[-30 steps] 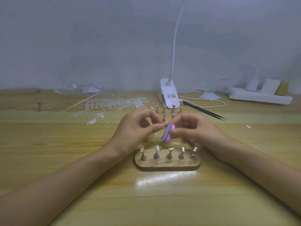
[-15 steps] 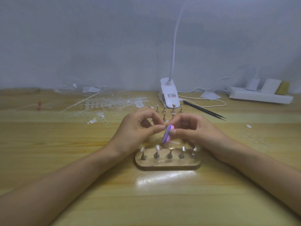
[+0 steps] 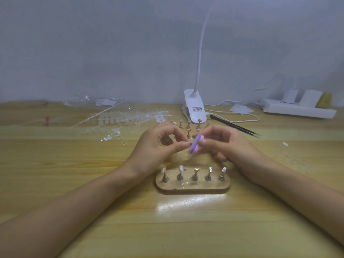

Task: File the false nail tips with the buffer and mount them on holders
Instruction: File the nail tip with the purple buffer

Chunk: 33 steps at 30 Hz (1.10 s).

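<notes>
My right hand (image 3: 227, 144) grips a small pink and purple buffer (image 3: 195, 145) between thumb and fingers. My left hand (image 3: 158, 146) pinches a clear nail tip against the buffer's side; the tip itself is too small and blurred to make out. Just in front of both hands lies an oval wooden base (image 3: 192, 186) carrying a row of brass holders (image 3: 194, 174), some topped with nail tips. More loose holders (image 3: 189, 125) stand behind my hands near the lamp.
Clear strips of nail tips (image 3: 128, 118) and plastic wrapping lie at the back left. A white clip lamp (image 3: 194, 108) stands at the back centre, black tweezers (image 3: 234, 125) to its right, and a white power strip (image 3: 297, 108) at the far right.
Both hands stay in place above the base. The buffer shifts slightly against the tip held by my left hand.
</notes>
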### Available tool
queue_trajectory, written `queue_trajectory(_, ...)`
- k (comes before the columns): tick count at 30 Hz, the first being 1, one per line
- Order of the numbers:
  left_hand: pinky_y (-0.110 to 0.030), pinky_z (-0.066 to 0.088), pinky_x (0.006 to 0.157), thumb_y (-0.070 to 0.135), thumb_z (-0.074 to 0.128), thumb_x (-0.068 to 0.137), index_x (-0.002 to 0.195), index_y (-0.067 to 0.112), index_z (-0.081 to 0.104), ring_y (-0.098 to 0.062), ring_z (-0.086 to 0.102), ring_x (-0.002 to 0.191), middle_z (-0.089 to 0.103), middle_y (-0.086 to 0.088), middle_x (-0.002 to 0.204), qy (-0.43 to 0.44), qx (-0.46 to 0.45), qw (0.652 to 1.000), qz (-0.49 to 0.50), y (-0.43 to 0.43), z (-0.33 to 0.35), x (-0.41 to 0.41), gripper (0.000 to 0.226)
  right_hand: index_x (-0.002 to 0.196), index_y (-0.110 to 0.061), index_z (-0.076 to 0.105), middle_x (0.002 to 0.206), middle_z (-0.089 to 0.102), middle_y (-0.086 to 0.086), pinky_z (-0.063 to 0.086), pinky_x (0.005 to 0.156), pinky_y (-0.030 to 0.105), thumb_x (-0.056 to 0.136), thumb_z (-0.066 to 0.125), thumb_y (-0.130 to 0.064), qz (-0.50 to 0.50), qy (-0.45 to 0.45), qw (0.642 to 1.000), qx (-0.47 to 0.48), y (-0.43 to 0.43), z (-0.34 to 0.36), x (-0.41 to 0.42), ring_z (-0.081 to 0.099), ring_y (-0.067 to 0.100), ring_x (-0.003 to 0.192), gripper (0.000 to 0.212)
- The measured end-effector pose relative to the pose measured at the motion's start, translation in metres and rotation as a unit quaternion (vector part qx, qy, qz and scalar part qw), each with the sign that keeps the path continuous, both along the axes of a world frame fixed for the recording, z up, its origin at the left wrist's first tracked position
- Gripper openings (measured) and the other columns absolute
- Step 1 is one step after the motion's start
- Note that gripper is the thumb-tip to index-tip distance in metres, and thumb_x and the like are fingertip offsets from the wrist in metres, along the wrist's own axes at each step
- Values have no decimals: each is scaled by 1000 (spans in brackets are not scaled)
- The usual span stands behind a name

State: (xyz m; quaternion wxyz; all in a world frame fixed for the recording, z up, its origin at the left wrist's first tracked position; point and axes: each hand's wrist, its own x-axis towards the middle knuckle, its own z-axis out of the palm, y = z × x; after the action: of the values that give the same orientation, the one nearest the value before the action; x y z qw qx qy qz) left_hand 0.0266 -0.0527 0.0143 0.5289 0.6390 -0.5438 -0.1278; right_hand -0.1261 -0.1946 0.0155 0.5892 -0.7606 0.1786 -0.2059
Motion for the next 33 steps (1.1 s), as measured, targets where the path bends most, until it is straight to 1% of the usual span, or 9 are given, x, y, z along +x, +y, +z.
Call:
queue_trajectory(5,-13,46,66,23,77,80,75,24,69,0,54,67,63,16,82,0,-1,1000,3,0,0,1,9,100,-4,67,88,77,7,33,45,15,87,72,-18,35,18,999,-19,0,0,0,60,2,61,20)
queue_trajectory(8,-13,46,67,19,77,80,74,24,69,1,54,66,64,12,84,6,-2,1000,-2,0,0,1,11,100,-2,65,90,77,2,33,45,12,90,69,-19,-18,-13,1000,4,-3,0,0,60,-4,60,21)
queue_trajectory(13,-16,46,69,19,77,81,74,24,69,-2,54,69,64,10,86,21,3,1000,-16,1,-1,1,12,102,0,63,89,75,2,34,44,11,91,68,-16,7,0,1000,0,-4,3,-1,61,-3,57,21)
queue_trajectory(18,-13,46,66,23,76,80,75,24,69,-1,54,67,65,7,86,19,3,1000,-9,0,0,0,10,101,-1,63,93,77,11,42,58,27,89,70,-18,45,13,999,-7,2,2,-1,71,15,75,22)
queue_trajectory(21,-17,46,70,20,76,81,75,23,69,-12,55,69,65,2,89,32,-9,999,-1,0,0,0,10,98,-6,65,91,77,7,36,46,14,90,68,-18,-11,-11,1000,14,0,2,-1,59,3,62,15)
queue_trajectory(23,-23,47,72,21,76,80,75,21,69,-21,56,74,65,0,91,39,-10,999,6,0,1,1,9,97,-4,65,86,76,6,36,45,11,90,69,-15,31,2,1000,4,1,2,-2,61,0,59,14)
queue_trajectory(26,-19,47,70,20,76,81,74,22,69,-13,56,70,64,5,88,24,1,1000,-4,0,0,-1,10,96,-6,67,87,76,3,35,44,11,90,70,-16,4,-10,1000,6,-1,0,-1,61,-2,61,12)
queue_trajectory(29,-17,47,69,21,76,81,75,21,69,-16,56,71,64,5,88,25,2,1000,6,0,0,1,10,98,-3,65,91,77,9,36,46,13,89,70,-17,22,2,1000,0,-1,1,-1,67,5,72,17)
queue_trajectory(33,-17,47,68,21,76,81,75,23,69,-5,55,69,64,8,87,20,11,1000,-8,0,0,1,10,99,-2,65,90,77,6,33,45,14,89,70,-17,3,-11,1000,11,-1,1,-1,66,1,70,18)
